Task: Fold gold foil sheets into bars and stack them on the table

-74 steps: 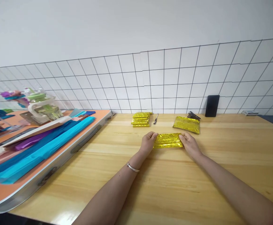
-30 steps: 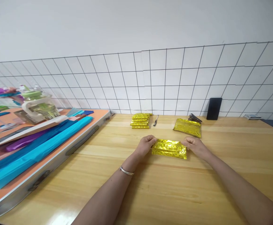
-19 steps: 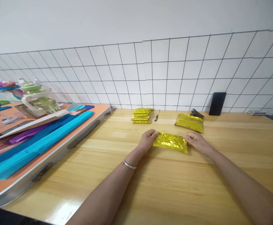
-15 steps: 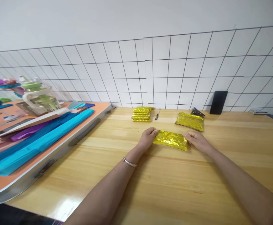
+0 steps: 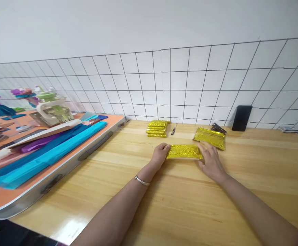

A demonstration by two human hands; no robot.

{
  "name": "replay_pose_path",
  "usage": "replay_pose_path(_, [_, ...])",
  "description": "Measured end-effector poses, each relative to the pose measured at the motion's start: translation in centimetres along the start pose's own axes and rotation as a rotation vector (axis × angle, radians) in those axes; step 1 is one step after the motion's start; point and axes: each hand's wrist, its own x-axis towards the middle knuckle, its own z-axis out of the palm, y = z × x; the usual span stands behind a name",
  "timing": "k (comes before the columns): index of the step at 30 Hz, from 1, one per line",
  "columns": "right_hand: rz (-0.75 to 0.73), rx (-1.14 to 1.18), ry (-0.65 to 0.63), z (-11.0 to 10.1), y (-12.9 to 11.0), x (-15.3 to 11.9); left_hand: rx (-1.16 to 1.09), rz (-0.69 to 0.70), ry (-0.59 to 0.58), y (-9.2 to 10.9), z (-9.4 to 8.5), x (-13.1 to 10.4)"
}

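Note:
A shiny, crinkled piece of gold foil (image 5: pixel 183 151) lies between my hands, low over the wooden table. My left hand (image 5: pixel 160 154) is closed on its left end, thumb on top, with a bangle at the wrist. At the right end, my right hand (image 5: pixel 210 160) has its fingers and thumb apart around the foil's edge, touching or very near it. Behind the left hand is a stack of folded gold foil strips (image 5: pixel 156 130). Beyond the right hand rests a flat bundle of gold foil (image 5: pixel 209 137), partly hidden by the fingers.
A pen (image 5: pixel 174 129) and a black clip (image 5: pixel 218 128) lie near the wall. A black phone (image 5: pixel 242 118) leans against the tiles. On the left, an orange board (image 5: pixel 114 120) carries coloured paper rolls (image 5: pixel 62 148) and a green-lidded jug (image 5: pixel 52 106).
My right hand has gone from pinching the foil's right corner to spread fingers at that end. The foil now sits straighter and looks narrower. The view has shifted slightly.

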Motion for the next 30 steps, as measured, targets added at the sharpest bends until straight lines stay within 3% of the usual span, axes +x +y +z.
replay_pose_path(3, [-0.09, -0.06, -0.091, -0.2, -0.2, 0.0, 0.003, -0.015, -0.012, 0.2, 0.0, -0.1])
replay_pose_path(8, [-0.099, -0.013, -0.142, 0.1, 0.4, -0.3, -0.004, -0.033, -0.036, 0.5, 0.0, -0.4])
replay_pose_path(10, [0.002, 0.092, -0.119, 0.3, 0.9, -0.4, -0.02, -0.028, -0.02, 0.5, 0.0, -0.4])
replay_pose_path(14, [0.359, 0.419, 0.008, 0.6, 2.1, -0.4, -0.052, 0.001, 0.064, 0.6, -0.2, -0.3])
replay_pose_path(17, [0.449, 0.55, 0.033, 0.5, 2.4, -0.3, -0.087, 0.019, 0.069, 0.8, 0.0, -0.4])
replay_pose_path(19, [0.466, 0.634, 0.017, 0.4, 2.0, -0.1, -0.211, -0.01, -0.011, 1.2, 0.5, -0.9])
replay_pose_path(21, [0.484, 0.753, -0.03, 0.1, 1.2, 0.0, -0.399, -0.064, -0.162, 1.7, 1.2, -1.7])
replay_pose_path(25, [0.563, 1.187, -0.256, -0.8, -0.9, 0.4, -0.64, -0.086, -0.517, 2.9, 2.4, -3.1])
replay_pose_path(27, [0.574, 1.302, -0.356, -1.3, -1.8, 0.5, -0.705, -0.087, -0.589, 3.3, 2.6, -3.5])
replay_pose_path(30, [0.566, 1.327, -0.42, -1.6, -2.5, 0.6, -0.771, -0.102, -0.563, 3.4, 2.7, -3.7])
